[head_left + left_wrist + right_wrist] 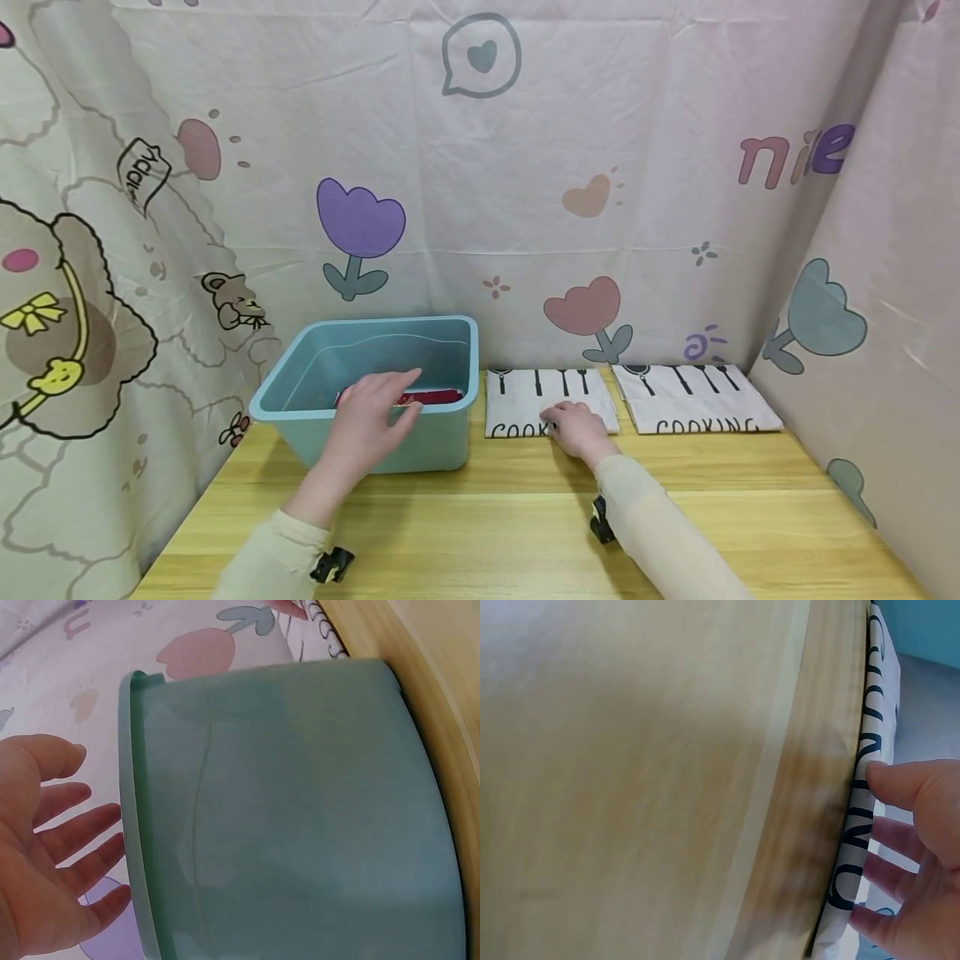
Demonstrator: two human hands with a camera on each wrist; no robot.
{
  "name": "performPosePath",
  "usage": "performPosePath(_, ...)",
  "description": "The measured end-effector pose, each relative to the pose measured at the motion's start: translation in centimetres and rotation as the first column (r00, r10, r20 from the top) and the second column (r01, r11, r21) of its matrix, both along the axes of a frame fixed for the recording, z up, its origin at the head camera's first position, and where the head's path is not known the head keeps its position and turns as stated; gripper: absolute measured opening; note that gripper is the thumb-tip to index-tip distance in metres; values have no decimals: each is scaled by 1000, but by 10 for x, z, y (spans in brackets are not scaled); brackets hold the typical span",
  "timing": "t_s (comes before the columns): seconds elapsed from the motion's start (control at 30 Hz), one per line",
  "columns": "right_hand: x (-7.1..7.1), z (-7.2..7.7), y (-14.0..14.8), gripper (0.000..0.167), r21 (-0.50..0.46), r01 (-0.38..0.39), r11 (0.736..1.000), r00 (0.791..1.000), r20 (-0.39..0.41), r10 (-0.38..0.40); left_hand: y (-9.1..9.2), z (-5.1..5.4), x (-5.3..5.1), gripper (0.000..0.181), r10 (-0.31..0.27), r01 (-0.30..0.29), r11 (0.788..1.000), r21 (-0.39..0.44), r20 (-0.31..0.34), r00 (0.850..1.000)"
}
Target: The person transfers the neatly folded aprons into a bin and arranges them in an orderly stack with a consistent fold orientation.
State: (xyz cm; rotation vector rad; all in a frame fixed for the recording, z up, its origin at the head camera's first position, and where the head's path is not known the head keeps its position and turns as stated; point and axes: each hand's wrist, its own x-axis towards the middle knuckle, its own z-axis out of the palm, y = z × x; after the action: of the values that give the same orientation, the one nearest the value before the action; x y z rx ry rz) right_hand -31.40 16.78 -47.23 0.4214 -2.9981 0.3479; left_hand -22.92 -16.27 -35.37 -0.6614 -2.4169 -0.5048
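Note:
My left hand hovers over the front rim of a light blue plastic bin, its fingers spread and nothing in its grasp. A red item lies inside the bin, partly hidden by the front wall and the hand. To the right of the bin is a folded white cloth printed with black utensils and "COOKING". On its front part rests my right hand. In the right wrist view the thumb touches the cloth's folded front edge, while the other fingers lie over its top.
A second folded cloth with the same print lies to the right of the first. Everything stands on a light wooden table. A patterned fabric curtain encloses the table at the back and on both sides.

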Motion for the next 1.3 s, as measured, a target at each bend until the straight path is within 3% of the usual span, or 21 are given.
performPosePath(0.27,13,3,0,28,8,-1,1000,1000,28,0,18,-5,6,48,-140,146,983,113,-57,989)
performPosePath(0.43,22,7,2,27,9,-6,1000,999,37,5,32,-6,10,48,-202,207,965,164,-47,978)
performPosePath(0.7,36,9,8,26,-13,-31,999,999,43,31,55,-8,16,49,-204,194,950,243,17,979)
performPosePath(0.93,49,12,12,28,-2,-35,999,998,49,35,72,-16,20,50,-201,180,934,307,37,979)
performPosePath(1.1,57,13,14,28,5,-49,999,998,41,49,81,-20,23,51,-242,207,906,369,52,969)
performPosePath(1.3,68,14,19,26,3,-59,998,998,23,59,95,-30,23,48,-257,197,899,391,106,961)
